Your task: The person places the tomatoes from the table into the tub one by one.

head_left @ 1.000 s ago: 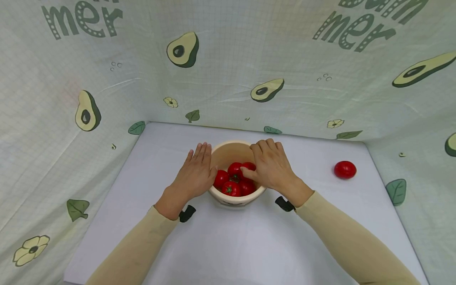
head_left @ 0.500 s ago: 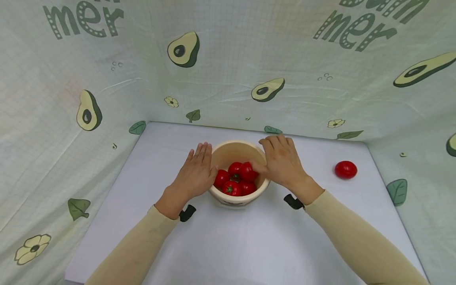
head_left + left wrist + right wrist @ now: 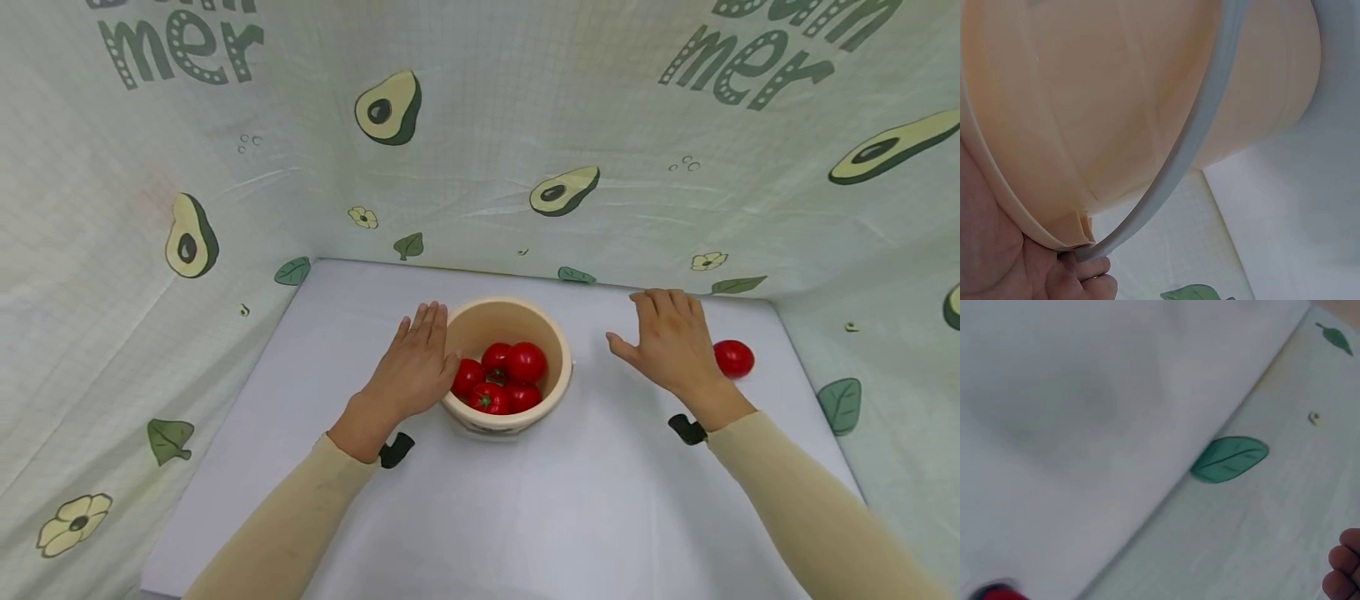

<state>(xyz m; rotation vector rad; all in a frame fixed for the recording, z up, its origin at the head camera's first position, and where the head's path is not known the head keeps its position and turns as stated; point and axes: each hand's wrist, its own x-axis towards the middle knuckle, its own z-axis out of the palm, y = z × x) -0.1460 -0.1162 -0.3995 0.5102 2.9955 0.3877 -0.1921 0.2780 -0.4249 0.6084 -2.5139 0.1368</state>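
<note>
A cream bucket (image 3: 551, 404) stands on the white table with several red tomatoes (image 3: 526, 362) inside; one shows a green stem. My left hand (image 3: 411, 367) rests against its left rim, fingers straight and thumb at the edge. The left wrist view shows the bucket's wall (image 3: 1097, 94) and its grey handle (image 3: 1200, 119) close to that hand's fingers. My right hand (image 3: 671, 346) is in the air between the bucket and a lone red tomato (image 3: 735, 358), holding nothing, thumb spread. The hand partly covers this tomato. Some right fingertips (image 3: 1342, 565) enter the right wrist view.
The white tabletop (image 3: 525, 517) extends around the bucket. A pale cloth with avocado prints (image 3: 480, 133) hangs behind the table and along its sides. Black wrist mounts (image 3: 396, 450) sit under both wrists.
My right hand has withdrawn from inside the bucket, leaving a tomato on top of the others, and moved right towards the lone tomato. The left hand stays at the rim.
</note>
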